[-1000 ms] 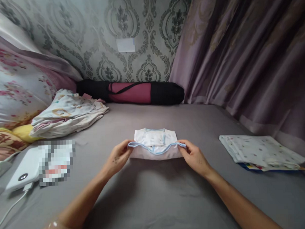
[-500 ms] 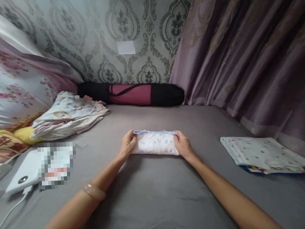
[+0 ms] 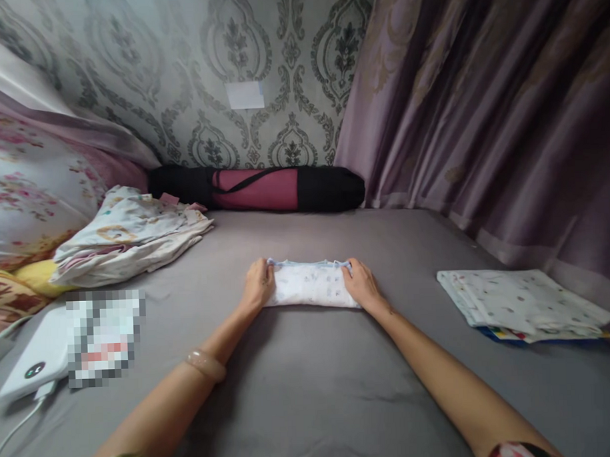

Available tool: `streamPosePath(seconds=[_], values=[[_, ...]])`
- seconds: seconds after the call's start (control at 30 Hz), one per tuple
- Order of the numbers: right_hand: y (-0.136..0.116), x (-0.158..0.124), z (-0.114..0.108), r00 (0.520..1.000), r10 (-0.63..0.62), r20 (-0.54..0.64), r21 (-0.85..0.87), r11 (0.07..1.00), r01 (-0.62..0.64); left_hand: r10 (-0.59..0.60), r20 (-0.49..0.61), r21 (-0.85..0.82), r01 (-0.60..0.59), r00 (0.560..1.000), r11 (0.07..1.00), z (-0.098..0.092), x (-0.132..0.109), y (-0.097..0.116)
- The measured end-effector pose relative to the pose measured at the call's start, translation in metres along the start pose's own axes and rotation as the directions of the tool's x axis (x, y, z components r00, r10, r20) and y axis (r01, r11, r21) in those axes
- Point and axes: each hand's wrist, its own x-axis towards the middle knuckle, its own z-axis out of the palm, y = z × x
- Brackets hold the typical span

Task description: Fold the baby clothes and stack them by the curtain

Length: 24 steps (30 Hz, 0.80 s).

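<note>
The head camera looks forward, down; grey sheet [image 3: 310, 388] near, wall [image 3: 182, 66] beyond.

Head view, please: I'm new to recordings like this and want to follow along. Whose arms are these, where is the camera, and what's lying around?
There is no machine here, just a person's bare hands. The camera sits on that person's head, looking forward and down, so the arms reach in from the bottom.

The left hand and right hand hold opposite ends of a folded white printed cloth with blue edging. It is over a gray sheet.

To the left are a white power bank with a cable plugged in and a pile of printed fabric. To the right is a folded dotted cloth. A long black and maroon bag lies at the back.
</note>
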Motion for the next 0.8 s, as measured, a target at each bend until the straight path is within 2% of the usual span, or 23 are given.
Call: streamPosePath(seconds=[0.17,0.37,0.5,0.6,0.7,0.8], values=[[-0.002,0.004,-0.001,0.999,0.049,-0.007,-0.052,0.997,-0.049,-0.043,0.024,0.080,0.041,0.999,0.996,-0.002,-0.001,0.001],[-0.005,0.005,-0.004,0.996,0.079,0.039,-0.142,0.987,-0.073,-0.139,0.052,0.157,0.129,0.989,0.979,-0.008,0.002,0.006],[0.000,0.012,-0.004,0.994,0.097,0.046,-0.128,0.988,-0.091,-0.181,0.051,0.173,0.170,0.982,0.970,-0.010,0.006,0.008],[0.007,0.017,-0.010,0.991,0.076,0.111,-0.079,0.995,-0.068,-0.204,0.083,0.167,0.188,0.976,0.968,-0.017,0.008,0.008],[0.008,0.012,-0.020,0.992,0.047,0.117,-0.062,0.997,-0.040,-0.135,0.035,0.203,0.125,0.990,0.971,-0.027,0.004,0.010],[-0.003,-0.007,-0.025,0.997,-0.077,-0.004,-0.076,0.994,0.077,0.112,0.010,0.208,-0.111,0.994,0.972,-0.031,-0.007,0.018]])
